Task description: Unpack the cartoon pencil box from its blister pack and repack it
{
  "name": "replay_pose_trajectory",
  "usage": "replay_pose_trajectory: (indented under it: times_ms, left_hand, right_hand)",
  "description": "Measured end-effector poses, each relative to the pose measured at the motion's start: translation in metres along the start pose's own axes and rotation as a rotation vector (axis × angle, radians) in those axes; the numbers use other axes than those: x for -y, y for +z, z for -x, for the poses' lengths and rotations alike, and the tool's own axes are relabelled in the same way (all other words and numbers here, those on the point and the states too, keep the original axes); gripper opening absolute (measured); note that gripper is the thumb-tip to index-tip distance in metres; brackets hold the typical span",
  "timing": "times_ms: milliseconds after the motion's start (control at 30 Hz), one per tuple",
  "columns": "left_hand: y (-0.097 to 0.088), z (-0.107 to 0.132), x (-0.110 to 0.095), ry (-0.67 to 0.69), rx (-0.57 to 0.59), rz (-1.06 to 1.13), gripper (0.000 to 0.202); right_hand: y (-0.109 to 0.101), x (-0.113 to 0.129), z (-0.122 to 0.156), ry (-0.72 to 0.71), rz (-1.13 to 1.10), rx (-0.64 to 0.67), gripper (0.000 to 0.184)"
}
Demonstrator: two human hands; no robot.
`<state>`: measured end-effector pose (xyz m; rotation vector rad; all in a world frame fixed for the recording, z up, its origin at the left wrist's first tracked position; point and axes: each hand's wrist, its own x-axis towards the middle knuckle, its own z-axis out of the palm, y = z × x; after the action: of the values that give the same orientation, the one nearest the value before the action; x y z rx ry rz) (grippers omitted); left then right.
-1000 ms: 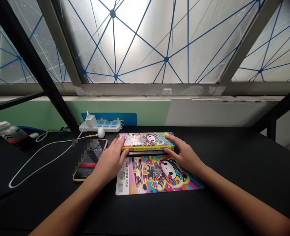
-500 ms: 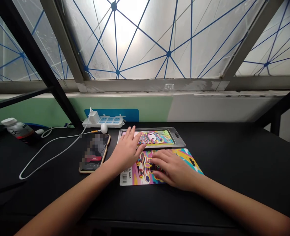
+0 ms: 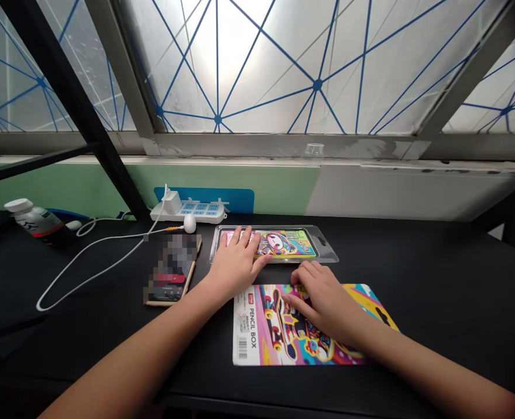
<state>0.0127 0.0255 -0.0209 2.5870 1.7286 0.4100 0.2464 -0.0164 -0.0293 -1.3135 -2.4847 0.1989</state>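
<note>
Head view: unpacking, seemingly. Your left hand (image 3: pixel 235 266) unclenched over multicoloured oblong box (image 3: pixel 287 244) in clear plastic tray (image 3: pixel 326 252), twelve o'clock; right hand (image 3: pixel 326 298), grip unclear, on pink-yellow cardboard sheet (image 3: pixel 296 336). Likely next: lift box.

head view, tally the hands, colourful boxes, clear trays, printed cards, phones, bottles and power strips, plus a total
Hands: 2, left hand and right hand
Colourful box: 1
Clear tray: 1
Printed card: 1
Phone: 1
Bottle: 1
Power strip: 1
Total: 8
</note>
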Motion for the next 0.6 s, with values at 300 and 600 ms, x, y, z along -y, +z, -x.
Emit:
replay_pose_trajectory:
  times_ms: [300, 600]
  left_hand:
    - [-0.008, 0.002, 0.003, -0.003, 0.015, 0.067, 0.056]
    - [-0.016, 0.008, 0.004, 0.059, -0.004, 0.051, 0.039]
  right_hand:
    - [-0.035, -0.018, 0.003, 0.256, -0.167, -0.034, 0.039]
    - [-0.075, -0.169, 0.003, 0.573, -0.332, 0.337, 0.056]
